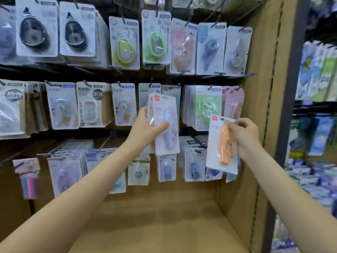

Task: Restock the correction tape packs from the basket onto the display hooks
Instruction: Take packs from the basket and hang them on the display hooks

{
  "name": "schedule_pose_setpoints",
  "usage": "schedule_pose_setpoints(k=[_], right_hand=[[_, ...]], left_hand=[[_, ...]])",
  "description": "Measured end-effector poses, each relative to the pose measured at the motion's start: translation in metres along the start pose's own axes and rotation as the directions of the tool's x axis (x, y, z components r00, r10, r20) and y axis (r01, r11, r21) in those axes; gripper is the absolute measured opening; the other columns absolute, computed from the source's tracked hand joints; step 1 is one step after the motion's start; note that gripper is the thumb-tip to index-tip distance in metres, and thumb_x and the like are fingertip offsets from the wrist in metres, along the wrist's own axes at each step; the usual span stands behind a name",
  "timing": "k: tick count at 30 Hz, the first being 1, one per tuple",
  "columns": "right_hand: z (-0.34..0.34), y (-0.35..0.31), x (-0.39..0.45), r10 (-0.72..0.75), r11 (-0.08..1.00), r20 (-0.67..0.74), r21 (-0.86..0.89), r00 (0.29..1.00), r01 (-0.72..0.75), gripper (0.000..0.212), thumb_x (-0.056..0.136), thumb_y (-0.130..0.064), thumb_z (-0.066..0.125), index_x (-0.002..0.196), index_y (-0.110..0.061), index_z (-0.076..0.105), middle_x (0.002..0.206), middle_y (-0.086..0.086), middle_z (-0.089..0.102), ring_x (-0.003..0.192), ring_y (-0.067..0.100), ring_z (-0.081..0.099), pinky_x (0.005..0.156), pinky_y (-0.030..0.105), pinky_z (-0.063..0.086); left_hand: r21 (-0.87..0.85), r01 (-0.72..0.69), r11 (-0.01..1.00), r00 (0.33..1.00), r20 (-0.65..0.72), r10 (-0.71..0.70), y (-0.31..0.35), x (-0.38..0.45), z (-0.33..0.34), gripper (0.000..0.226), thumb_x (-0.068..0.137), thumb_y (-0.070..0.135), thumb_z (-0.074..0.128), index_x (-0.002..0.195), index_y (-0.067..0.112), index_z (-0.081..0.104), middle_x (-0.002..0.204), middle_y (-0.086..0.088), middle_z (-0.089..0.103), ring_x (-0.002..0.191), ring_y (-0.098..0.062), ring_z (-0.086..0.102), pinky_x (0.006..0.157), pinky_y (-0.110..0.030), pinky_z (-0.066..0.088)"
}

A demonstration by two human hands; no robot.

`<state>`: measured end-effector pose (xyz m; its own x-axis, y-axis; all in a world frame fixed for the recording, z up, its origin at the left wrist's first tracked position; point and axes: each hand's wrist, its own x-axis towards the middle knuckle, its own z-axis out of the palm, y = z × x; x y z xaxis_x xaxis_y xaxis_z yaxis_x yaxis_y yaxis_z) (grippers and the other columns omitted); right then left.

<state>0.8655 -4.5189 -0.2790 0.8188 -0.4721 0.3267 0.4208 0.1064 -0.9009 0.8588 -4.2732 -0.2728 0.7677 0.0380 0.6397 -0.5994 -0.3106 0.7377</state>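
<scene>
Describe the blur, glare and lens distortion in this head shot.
Head view: soft overall; the shelves at far right smear into streaks. Glare patches whiten the blister packs on the hooks. Wide-angle bending bows the side panel. The purple pack and orange pack show colour, but print is unreadable.

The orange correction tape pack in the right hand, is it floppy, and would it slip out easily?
Probably fairly stiff: the orange correction tape pack hangs flat and unbent though the right hand pinches only its top edge. It looks light, since a fingertip pinch carries it. Its glossy plastic could be slippery.
</scene>
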Motion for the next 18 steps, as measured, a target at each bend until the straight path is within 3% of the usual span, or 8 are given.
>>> schedule_pose_setpoints(k=[2, 5, 10, 14, 18], right_hand=[[0.004, 0.000, 0.005, -0.007, 1.000, 0.033, 0.001, 0.999, 0.007, 0.016, 0.083, -0.008, 0.068, 0.089, -0.013, 0.054, 0.095, 0.011, 0.060, 0.060, 0.020, 0.058, 0.044, 0.027, 0.047], [0.023, -0.005, 0.011, -0.126, 0.992, 0.126, -0.013, 0.984, 0.129, 0.015, 0.083, -0.008, 0.069, 0.084, -0.016, 0.056, 0.086, 0.002, 0.062, 0.058, 0.015, 0.060, 0.040, 0.022, 0.045], [0.084, -0.023, 0.021, -0.410, 0.894, 0.281, -0.065, 0.868, 0.443, 0.014, 0.086, -0.014, 0.065, 0.086, -0.025, 0.055, 0.089, 0.004, 0.065, 0.072, 0.013, 0.063, 0.059, 0.022, 0.051], [0.130, -0.030, 0.037, -0.486, 0.860, 0.208, -0.055, 0.849, 0.507, 0.011, 0.086, -0.012, 0.063, 0.086, -0.020, 0.056, 0.087, -0.001, 0.059, 0.074, 0.010, 0.056, 0.060, 0.016, 0.049], [0.143, -0.020, 0.052, -0.458, 0.854, 0.186, -0.177, 0.869, 0.489, 0.006, 0.089, -0.016, 0.061, 0.095, -0.017, 0.059, 0.095, -0.003, 0.059, 0.079, 0.007, 0.056, 0.061, 0.016, 0.045]], left_hand=[[-0.002, 0.012, 1.000, 1.000, -0.024, -0.012, -0.002, 0.007, 0.005, 0.063, 0.082, 0.021, 0.068, 0.134, 0.019, 0.033, 0.116, 0.009, 0.049, 0.106, -0.009, 0.053, 0.082, -0.025, 0.046], [-0.024, 0.034, 0.999, 0.996, -0.076, -0.035, -0.009, 0.012, 0.002, 0.054, 0.083, 0.018, 0.068, 0.127, 0.021, 0.036, 0.112, 0.009, 0.051, 0.106, -0.011, 0.053, 0.085, -0.028, 0.045], [0.002, 0.039, 0.999, 0.992, -0.123, -0.038, -0.017, 0.013, -0.019, 0.065, 0.083, 0.019, 0.068, 0.137, 0.016, 0.032, 0.120, 0.006, 0.051, 0.109, -0.010, 0.052, 0.090, -0.028, 0.043], [0.052, 0.026, 0.998, 0.997, -0.081, -0.021, -0.016, 0.014, -0.034, 0.063, 0.083, 0.020, 0.068, 0.136, 0.019, 0.033, 0.107, 0.018, 0.052, 0.104, -0.005, 0.052, 0.087, -0.023, 0.041], [0.042, 0.011, 0.999, 0.999, -0.045, -0.009, -0.019, 0.014, -0.043, 0.063, 0.082, 0.022, 0.070, 0.134, 0.022, 0.035, 0.112, 0.017, 0.054, 0.103, -0.001, 0.054, 0.082, -0.016, 0.044]])
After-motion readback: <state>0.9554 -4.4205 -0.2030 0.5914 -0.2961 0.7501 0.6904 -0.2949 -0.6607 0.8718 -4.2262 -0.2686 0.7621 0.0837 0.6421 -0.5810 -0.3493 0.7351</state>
